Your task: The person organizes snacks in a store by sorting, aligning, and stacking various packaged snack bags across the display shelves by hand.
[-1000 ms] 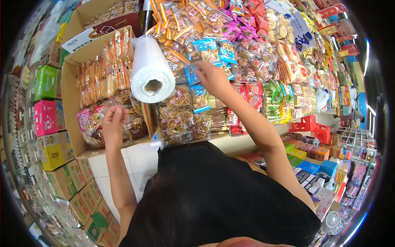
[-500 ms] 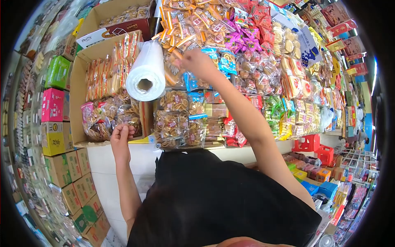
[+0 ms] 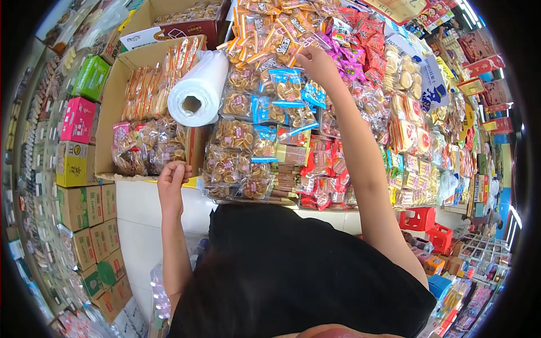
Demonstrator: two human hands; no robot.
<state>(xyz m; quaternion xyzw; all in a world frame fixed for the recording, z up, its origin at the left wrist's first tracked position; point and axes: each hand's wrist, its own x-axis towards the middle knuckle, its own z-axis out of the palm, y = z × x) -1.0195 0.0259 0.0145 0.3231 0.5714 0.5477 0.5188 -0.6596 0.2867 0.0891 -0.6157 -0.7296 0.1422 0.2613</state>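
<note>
My right hand (image 3: 317, 63) reaches over the snack display, its fingers bent together at the orange-striped packets (image 3: 276, 34); what they hold, if anything, is too small to tell. Below it lie blue-edged packets (image 3: 286, 84). My left hand (image 3: 173, 177) is at the front edge of an open cardboard box (image 3: 107, 112), its thumb and fingers closed; anything between them is hidden. The box holds long wrapped packets (image 3: 143, 90) and mixed bagged snacks (image 3: 149, 143). A white roll of plastic bags (image 3: 200, 84) rests between the box and the display.
Stacked cartons (image 3: 84, 211) stand at the left, with pink (image 3: 78, 119) and green (image 3: 91, 78) boxes above. Red stools (image 3: 418, 218) are at the right, beyond the display. Red packets (image 3: 324, 169) lie near its front edge.
My right hand has moved up and right, from near the blue-edged packets to the orange-striped ones. My left hand has shifted from over the boxed snacks to the box's front edge. The view has shifted.
</note>
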